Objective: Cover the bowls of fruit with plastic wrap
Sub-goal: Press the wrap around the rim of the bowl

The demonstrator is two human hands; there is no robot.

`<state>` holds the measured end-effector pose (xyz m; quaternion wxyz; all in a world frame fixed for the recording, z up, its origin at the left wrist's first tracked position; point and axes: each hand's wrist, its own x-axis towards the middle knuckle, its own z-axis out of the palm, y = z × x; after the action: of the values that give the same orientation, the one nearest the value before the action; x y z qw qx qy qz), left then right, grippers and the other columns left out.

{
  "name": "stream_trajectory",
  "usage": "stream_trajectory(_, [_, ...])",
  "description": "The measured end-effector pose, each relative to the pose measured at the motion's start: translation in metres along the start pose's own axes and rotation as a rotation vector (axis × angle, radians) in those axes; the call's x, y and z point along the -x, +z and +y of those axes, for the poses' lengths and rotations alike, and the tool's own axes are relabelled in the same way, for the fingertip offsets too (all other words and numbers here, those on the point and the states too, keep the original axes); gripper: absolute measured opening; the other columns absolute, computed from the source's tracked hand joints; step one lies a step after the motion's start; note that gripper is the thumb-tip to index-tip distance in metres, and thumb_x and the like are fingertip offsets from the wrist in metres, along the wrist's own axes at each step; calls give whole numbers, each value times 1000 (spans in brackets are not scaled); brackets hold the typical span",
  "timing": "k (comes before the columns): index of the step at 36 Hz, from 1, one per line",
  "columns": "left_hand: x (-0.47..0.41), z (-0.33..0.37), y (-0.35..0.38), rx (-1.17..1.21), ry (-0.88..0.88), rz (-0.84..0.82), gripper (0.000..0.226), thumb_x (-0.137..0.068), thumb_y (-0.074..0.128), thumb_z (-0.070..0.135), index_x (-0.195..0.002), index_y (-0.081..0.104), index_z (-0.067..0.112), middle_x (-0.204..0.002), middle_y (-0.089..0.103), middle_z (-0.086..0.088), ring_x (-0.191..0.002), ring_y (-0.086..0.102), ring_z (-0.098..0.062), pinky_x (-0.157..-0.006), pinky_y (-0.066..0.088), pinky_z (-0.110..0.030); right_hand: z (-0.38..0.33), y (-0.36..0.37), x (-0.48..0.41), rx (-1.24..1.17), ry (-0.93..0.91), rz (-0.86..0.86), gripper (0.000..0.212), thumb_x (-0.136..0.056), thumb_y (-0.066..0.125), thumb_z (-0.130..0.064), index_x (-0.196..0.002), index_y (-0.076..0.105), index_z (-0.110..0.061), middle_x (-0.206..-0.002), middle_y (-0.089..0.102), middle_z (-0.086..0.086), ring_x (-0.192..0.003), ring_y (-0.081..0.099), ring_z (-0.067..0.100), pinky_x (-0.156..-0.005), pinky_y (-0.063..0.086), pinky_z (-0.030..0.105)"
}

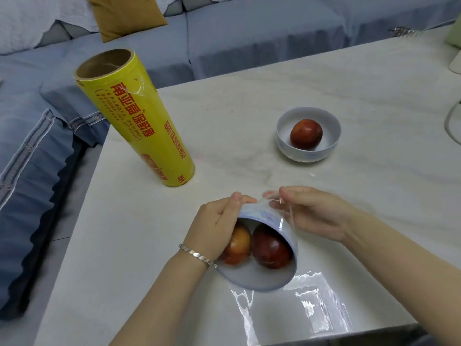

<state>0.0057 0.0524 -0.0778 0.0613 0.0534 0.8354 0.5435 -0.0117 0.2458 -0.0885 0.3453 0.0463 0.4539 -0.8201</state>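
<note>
A white bowl [259,275] with two red fruits [270,248] is tilted toward me near the table's front edge, its mouth facing the camera. Clear plastic wrap [311,295] lies on the table under and in front of it and runs up over the bowl's outside. My left hand [217,226] grips the bowl's far rim with the film under its fingers. My right hand [309,211] pinches the stretched film at the bowl's upper right side. A second white bowl [284,128] holding one red fruit [306,133] stands uncovered further back. The yellow wrap roll [139,123] stands upright at the left.
The pale marble table [249,96] ends at the left and near edges. A blue-grey sofa [249,33] with a mustard cushion [124,16] lies behind and to the left. A green-white object [455,53] sits at the far right edge.
</note>
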Motion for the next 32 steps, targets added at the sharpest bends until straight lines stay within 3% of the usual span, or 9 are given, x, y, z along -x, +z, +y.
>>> stream_trajectory(5, [-1,-2,-3,19,-5,16,38,-85,35,42,-73,71,43,-83,70,25,-88,64,4,-85,45,-15,9,10,-3,-182,-123,-93,41,-44,90,-25,-78,75,-7,-98,73,5,-95,69,15,-74,55,24])
stream_trajectory(11, [4,-3,-3,33,55,34,29,-85,40,36,-76,67,42,-80,68,32,-86,62,10,-79,42,-6,12,27,-5,-143,-171,166,4,-56,68,-8,-58,72,-7,-66,70,5,-68,69,12,-62,55,19])
stream_trajectory(14, [6,-5,-2,11,96,68,28,-79,38,47,-76,66,46,-81,66,35,-88,62,11,-80,43,-6,15,34,-8,-152,-167,285,3,-64,66,-1,-66,68,-1,-62,68,9,-57,66,15,-56,54,22])
stream_trajectory(17, [7,-7,-2,-16,113,87,29,-77,35,48,-79,64,48,-80,64,40,-88,60,14,-80,42,-6,17,38,-14,-129,-141,401,9,-75,63,5,-68,66,0,-61,65,11,-56,62,19,-59,52,26])
stream_trajectory(23, [11,-6,-2,-50,124,110,29,-78,35,46,-76,63,50,-79,62,42,-87,60,16,-79,42,-5,13,43,-16,57,-102,517,11,-72,69,4,-63,67,-1,-52,64,6,-46,60,14,-48,49,19])
stream_trajectory(25, [12,-7,-1,-76,127,117,31,-78,35,47,-72,65,54,-77,65,37,-83,62,11,-77,44,-8,10,41,-14,95,-24,514,10,-72,70,1,-63,66,-1,-57,64,9,-50,59,18,-50,49,21])
stream_trajectory(28, [13,-8,1,-104,137,116,33,-80,35,46,-79,67,54,-79,72,9,-74,65,-9,-73,49,-17,6,38,-9,115,54,479,9,-72,72,-3,-69,65,2,-68,62,15,-58,58,22,-57,49,26])
stream_trajectory(30, [14,-9,1,-127,156,106,33,-81,33,45,-92,63,48,-85,71,6,-73,65,-15,-75,49,-21,6,37,-5,107,102,450,11,-72,73,-6,-73,66,2,-71,62,15,-59,59,21,-57,51,26])
stream_trajectory(32, [14,-9,1,-122,152,100,32,-80,32,45,-93,62,47,-86,71,5,-73,65,-18,-76,49,-21,7,36,-2,85,137,431,14,-72,74,-11,-74,68,1,-69,67,13,-57,63,19,-53,53,22])
